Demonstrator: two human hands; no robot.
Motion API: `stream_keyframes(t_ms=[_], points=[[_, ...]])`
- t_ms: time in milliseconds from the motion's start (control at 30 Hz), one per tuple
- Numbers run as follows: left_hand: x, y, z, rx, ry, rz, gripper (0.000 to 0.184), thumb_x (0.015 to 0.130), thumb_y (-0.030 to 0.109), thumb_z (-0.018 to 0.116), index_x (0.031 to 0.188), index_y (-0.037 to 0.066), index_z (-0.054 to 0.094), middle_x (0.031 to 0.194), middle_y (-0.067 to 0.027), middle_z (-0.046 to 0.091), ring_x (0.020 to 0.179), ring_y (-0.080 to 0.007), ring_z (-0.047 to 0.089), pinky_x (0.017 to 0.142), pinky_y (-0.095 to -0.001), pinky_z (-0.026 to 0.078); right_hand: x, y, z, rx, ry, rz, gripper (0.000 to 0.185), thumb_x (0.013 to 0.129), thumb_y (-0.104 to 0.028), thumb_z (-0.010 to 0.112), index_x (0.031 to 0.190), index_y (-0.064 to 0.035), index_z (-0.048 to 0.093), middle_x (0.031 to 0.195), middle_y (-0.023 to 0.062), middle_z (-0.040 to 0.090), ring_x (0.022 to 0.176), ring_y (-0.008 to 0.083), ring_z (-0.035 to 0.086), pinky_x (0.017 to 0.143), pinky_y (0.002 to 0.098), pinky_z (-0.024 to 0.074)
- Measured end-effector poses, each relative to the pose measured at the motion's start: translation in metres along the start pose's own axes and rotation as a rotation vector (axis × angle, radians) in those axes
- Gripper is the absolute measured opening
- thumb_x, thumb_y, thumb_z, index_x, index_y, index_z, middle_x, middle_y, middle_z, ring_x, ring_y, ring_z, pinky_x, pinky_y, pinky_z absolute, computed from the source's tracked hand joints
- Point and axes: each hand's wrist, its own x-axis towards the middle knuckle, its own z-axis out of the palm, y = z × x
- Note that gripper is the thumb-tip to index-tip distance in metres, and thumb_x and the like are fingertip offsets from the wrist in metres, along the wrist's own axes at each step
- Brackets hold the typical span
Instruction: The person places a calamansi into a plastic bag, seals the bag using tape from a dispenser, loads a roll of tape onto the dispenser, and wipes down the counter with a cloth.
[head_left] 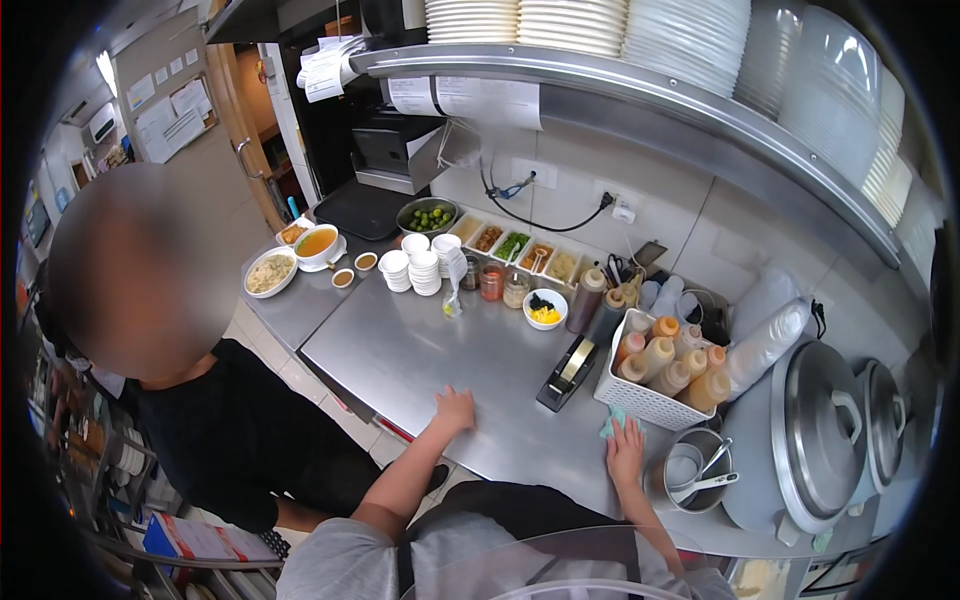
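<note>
My left hand (455, 410) rests on the front edge of the steel counter (400, 345), its fingers spread and nothing in it. Farther right, my right hand (625, 452) presses its fingers on a light green cloth (613, 420) against the counter. The cloth sticks out past the fingertips, and the palm hides part of it. Just beyond that hand stands a white basket (640, 398) packed with sauce bottles. A black tape dispenser (568, 375) is between my two hands, farther back. Close to my right wrist is a metal pot (668, 492) with ladles in it.
Another person (210, 430) in black stands at left. Food bowls (270, 272), stacked white cups (425, 270), topping trays (513, 247), jars and a small bowl (543, 312) line the counter's back. Large lidded pots (815, 430) stand right. A shelf (600, 80) with stacked containers hangs above.
</note>
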Motion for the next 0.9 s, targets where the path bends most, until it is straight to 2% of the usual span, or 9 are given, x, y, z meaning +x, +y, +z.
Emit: stream_keyframes(t_ms=[67,133,233,267,333,533,700,800,900], points=[[0.0,-0.001,0.002,0.013,0.006,0.01,0.093,0.058,0.042,0.075,0.129,0.003,0.03,0.12,-0.0147,0.048,0.123,-0.0387,0.027,0.094,-0.0562,0.028,0.0,0.0,0.0,0.004,-0.001,0.004,0.04,0.08,-0.019,0.052,0.12,-0.0149,0.048,0.128,0.0156,0.039,0.12,0.0339,0.034,0.099,0.0472,0.0245],[0.001,-0.002,0.005,0.027,0.101,0.008,0.089,0.051,0.044,0.076,0.122,0.004,0.039,0.11,-0.0206,0.053,0.111,-0.0343,0.042,0.09,-0.049,0.036,0.001,-0.001,-0.001,0.006,-0.002,0.012,0.04,0.081,-0.02,0.052,0.12,-0.0151,0.048,0.129,0.0155,0.039,0.12,0.0339,0.034,0.099,0.0475,0.0245],[-0.005,0.001,-0.001,0.066,0.11,-0.006,0.094,0.05,0.045,0.077,0.124,0.003,0.036,0.111,-0.0214,0.052,0.111,-0.0351,0.043,0.09,-0.0485,0.036,0.003,-0.005,-0.005,-0.047,-0.047,0.042,0.042,0.081,-0.021,0.051,0.122,-0.016,0.046,0.131,0.0146,0.037,0.121,0.0337,0.032,0.1,0.0476,0.0238],[-0.007,0.0,-0.003,0.079,0.099,0.015,0.094,0.05,0.045,0.077,0.124,0.003,0.036,0.111,-0.0214,0.052,0.111,-0.0351,0.043,0.09,-0.0485,0.036,0.004,-0.005,-0.005,-0.07,-0.07,0.039,0.043,0.082,-0.022,0.051,0.124,-0.017,0.044,0.132,0.0138,0.035,0.122,0.0334,0.031,0.1,0.048,0.0234],[-0.008,0.0,-0.007,0.012,0.047,0.024,0.092,0.055,0.042,0.075,0.126,0.001,0.034,0.116,-0.0186,0.05,0.121,-0.0387,0.031,0.093,-0.0544,0.031,0.003,-0.005,-0.006,-0.101,-0.096,0.073,0.044,0.082,-0.023,0.051,0.125,-0.0179,0.043,0.133,0.0131,0.033,0.123,0.0331,0.03,0.1,0.0483,0.023],[-0.003,-0.004,-0.004,-0.015,0.054,0.043,0.095,0.052,0.041,0.077,0.126,-0.001,0.033,0.114,-0.0208,0.052,0.12,-0.0403,0.033,0.094,-0.0543,0.031,-0.028,-0.013,-0.006,-0.118,-0.117,0.093,0.045,0.082,-0.023,0.05,0.125,-0.0202,0.041,0.135,0.0118,0.031,0.123,0.0335,0.029,0.1,0.0507,0.0223],[-0.004,-0.005,-0.007,-0.027,0.037,0.06,0.096,0.052,0.04,0.077,0.127,-0.001,0.033,0.116,-0.0223,0.05,0.12,-0.0409,0.033,0.095,-0.0527,0.03,-0.093,-0.036,-0.047,-0.105,-0.24,-0.076,0.044,0.081,-0.024,0.051,0.124,-0.0198,0.043,0.134,0.0118,0.032,0.123,0.0343,0.029,0.098,0.0518,0.0237],[-0.007,-0.004,-0.008,-0.041,0.046,0.046,0.096,0.053,0.04,0.076,0.128,-0.001,0.032,0.116,-0.023,0.049,0.12,-0.04,0.033,0.095,-0.0521,0.03,-0.137,-0.028,-0.077,0.003,-0.327,-0.064,0.044,0.081,-0.023,0.051,0.124,-0.0191,0.043,0.134,0.012,0.032,0.123,0.0353,0.029,0.098,0.0525,0.0236],[-0.005,-0.004,-0.006,-0.026,0.065,0.046,0.096,0.053,0.04,0.076,0.128,0.0,0.032,0.116,-0.0231,0.049,0.121,-0.0389,0.032,0.095,-0.0507,0.031,-0.171,-0.009,-0.099,-0.101,-0.306,0.048,0.045,0.081,-0.022,0.052,0.124,-0.0172,0.042,0.134,0.0128,0.032,0.123,0.0362,0.028,0.097,0.0529,0.0234]])
